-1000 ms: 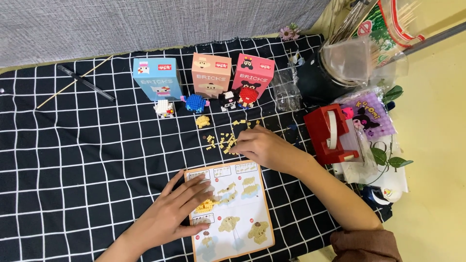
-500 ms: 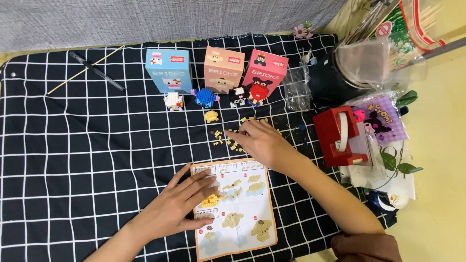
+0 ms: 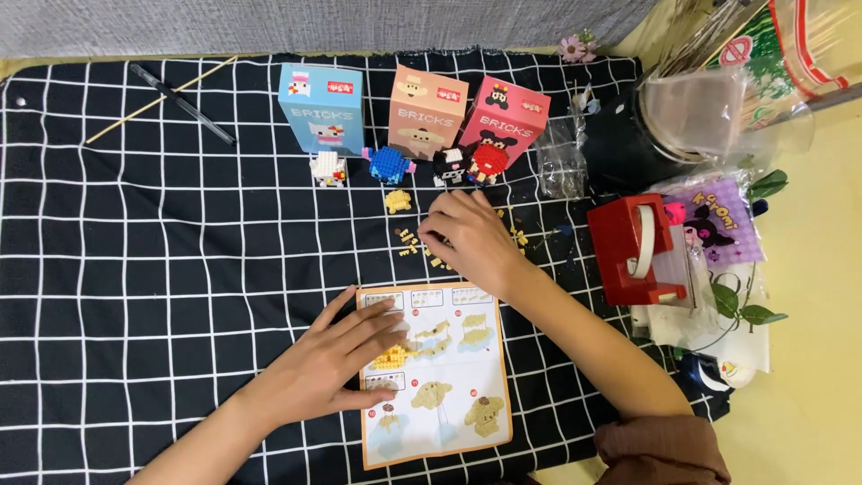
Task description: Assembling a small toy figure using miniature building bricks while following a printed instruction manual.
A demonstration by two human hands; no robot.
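Observation:
My left hand [image 3: 337, 364] lies flat, fingers spread, on the left side of an orange-edged instruction sheet [image 3: 458, 377], next to a small yellow brick build [image 3: 392, 357] on the sheet. My right hand [image 3: 469, 238] reaches over a scatter of tiny yellow bricks [image 3: 409, 242] on the black checked cloth [image 3: 153, 269], fingertips curled down onto them; whether it pinches one is hidden. A small yellow brick piece [image 3: 398, 200] sits just beyond.
Three upright boxes, blue [image 3: 321, 108], peach [image 3: 427, 112] and pink [image 3: 503, 121], stand at the back with small brick figures [image 3: 388, 164] in front. A red tape dispenser [image 3: 639, 250], a black pot [image 3: 628, 144] and plastic bags crowd the right. A stick and pen [image 3: 180, 99] lie back left.
My right hand has slid a little left over the loose yellow bricks. My left hand stays on the sheet. The view has shifted slightly.

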